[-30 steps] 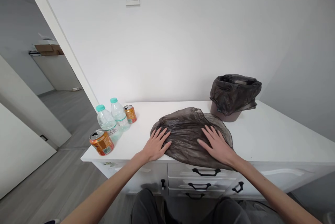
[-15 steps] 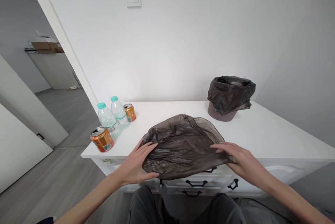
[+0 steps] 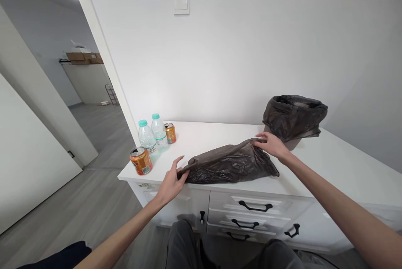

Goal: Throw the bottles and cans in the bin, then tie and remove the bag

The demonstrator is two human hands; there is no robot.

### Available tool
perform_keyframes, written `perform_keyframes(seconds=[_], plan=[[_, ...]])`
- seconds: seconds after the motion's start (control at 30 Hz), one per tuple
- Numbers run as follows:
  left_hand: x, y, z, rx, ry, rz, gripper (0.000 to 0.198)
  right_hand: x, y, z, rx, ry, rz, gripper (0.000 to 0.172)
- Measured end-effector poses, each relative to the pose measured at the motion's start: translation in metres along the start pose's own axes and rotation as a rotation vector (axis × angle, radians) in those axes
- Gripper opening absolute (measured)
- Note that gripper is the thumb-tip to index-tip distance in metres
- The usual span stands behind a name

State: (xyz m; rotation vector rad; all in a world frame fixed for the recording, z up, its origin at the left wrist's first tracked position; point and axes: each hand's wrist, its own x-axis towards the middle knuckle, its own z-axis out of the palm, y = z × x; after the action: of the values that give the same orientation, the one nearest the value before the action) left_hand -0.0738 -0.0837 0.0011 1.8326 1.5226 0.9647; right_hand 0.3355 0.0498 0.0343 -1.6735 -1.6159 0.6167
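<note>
A dark, translucent plastic garbage bag (image 3: 232,166) lies stretched sideways along the front edge of the white cabinet top, folded into a long wrinkled strip. My left hand (image 3: 172,181) pinches its left end between thumb and fingers, with the index finger raised. At the upper right edge, my right hand (image 3: 270,144) grips the bag with bent fingers; its thumb is partly hidden. Just behind that hand stands a small bin (image 3: 295,144) lined with another dark garbage bag (image 3: 293,118), whose rim is folded outward over it.
Two clear bottles with teal caps, a front bottle (image 3: 146,136) and a rear bottle (image 3: 159,130), stand at the left. Beside them are an opened orange can (image 3: 141,161) and a smaller-looking can (image 3: 170,133). Drawers with black handles (image 3: 255,206) lie below the countertop (image 3: 216,130).
The bag has gone from a wide, puffed shape to a narrower folded strip. Both hands have closed on its edges, and the right hand has moved up and away from me.
</note>
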Motion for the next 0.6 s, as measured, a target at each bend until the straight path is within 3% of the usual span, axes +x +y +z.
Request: perform_keyframes(seconds=[0.07,0.17,0.2,0.27,0.37,0.47,0.6], plan=[[0.002,0.001,0.001,0.064,0.131,0.037,0.071,0.003,-0.003,0.01,-0.096,0.076,-0.037,0.061],[-0.003,0.01,0.002,0.308,0.297,0.311,0.064,-0.023,-0.016,0.031,-0.205,0.213,-0.324,0.069],[-0.005,0.015,0.003,0.389,0.281,0.424,0.059,-0.037,-0.023,0.04,-0.245,0.201,-0.436,0.068],[-0.004,0.024,0.008,0.505,0.122,0.604,0.05,-0.065,-0.037,0.063,-0.316,0.11,-0.616,0.063],[0.013,0.026,0.02,0.601,-0.145,0.678,0.048,-0.091,-0.052,0.097,-0.414,-0.043,-0.787,0.058],[0.038,0.006,0.031,0.648,-0.236,0.616,0.055,-0.088,-0.05,0.119,-0.489,-0.114,-0.746,0.061],[0.057,-0.033,0.029,0.654,-0.309,0.543,0.059,-0.066,-0.017,0.12,-0.497,-0.19,-0.418,0.069]])
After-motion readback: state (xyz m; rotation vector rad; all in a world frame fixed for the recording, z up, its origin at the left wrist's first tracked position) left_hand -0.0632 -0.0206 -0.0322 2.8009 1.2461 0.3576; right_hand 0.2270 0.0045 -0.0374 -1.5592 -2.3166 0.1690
